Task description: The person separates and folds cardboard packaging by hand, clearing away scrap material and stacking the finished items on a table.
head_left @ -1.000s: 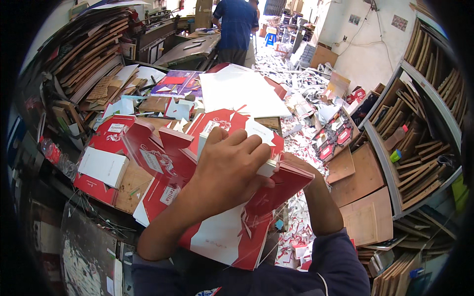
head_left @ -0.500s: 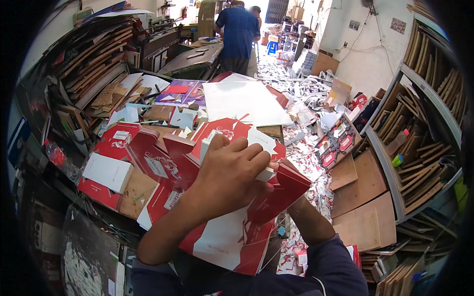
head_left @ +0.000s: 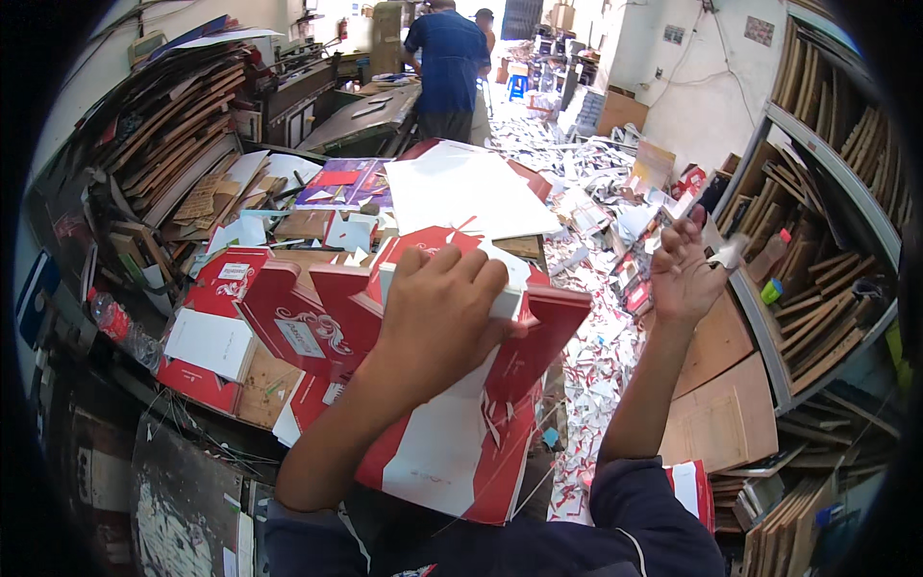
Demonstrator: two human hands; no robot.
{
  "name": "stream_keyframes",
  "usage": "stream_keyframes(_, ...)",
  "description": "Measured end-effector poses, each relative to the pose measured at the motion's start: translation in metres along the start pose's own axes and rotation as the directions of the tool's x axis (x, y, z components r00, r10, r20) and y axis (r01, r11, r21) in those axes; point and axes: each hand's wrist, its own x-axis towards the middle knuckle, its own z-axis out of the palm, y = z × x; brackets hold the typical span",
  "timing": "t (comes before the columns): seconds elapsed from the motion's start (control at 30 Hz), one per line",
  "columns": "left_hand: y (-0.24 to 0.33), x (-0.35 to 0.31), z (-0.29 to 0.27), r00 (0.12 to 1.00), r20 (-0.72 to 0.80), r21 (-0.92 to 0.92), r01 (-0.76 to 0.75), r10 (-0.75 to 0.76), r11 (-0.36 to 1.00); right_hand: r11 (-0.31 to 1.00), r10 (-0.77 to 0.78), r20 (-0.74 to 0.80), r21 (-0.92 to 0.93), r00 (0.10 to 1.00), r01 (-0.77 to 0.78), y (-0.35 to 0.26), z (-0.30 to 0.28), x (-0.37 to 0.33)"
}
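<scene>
**Head-Worn Fisheye Looking Down and Forward**

The left head camera is looking from above the near edge of the table (head_left: 262,392), tilting down and facing its far edge. The left hand (head_left: 440,313) and right hand (head_left: 688,274) are showing close — forearms (head_left: 351,418) just below — while the lens is taking in a distant blue stool (head_left: 517,87) and bending the shelves (head_left: 836,154) beyond the table's right edge.

A dark navy short-sleeved shirt (head_left: 644,495) shows thin white piping (head_left: 632,547) — both forearms (head_left: 332,438) bare.
</scene>
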Motion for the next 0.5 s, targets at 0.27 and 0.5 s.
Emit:
stream_keyframes(0.27,0.005,0.007,0.003,0.998,0.06,0.038,0.027,-0.029,0.999,0.933,-0.29,-0.201,-0.275,0.936,0.231,-0.032,-0.022,-0.033)
stream_keyframes(0.5,0.004,0.002,0.005,0.997,0.059,0.094,0.033,-0.039,0.995,0.337,0.565,0.084,-0.932,0.821,-0.137,0.049,0.069,-0.034)
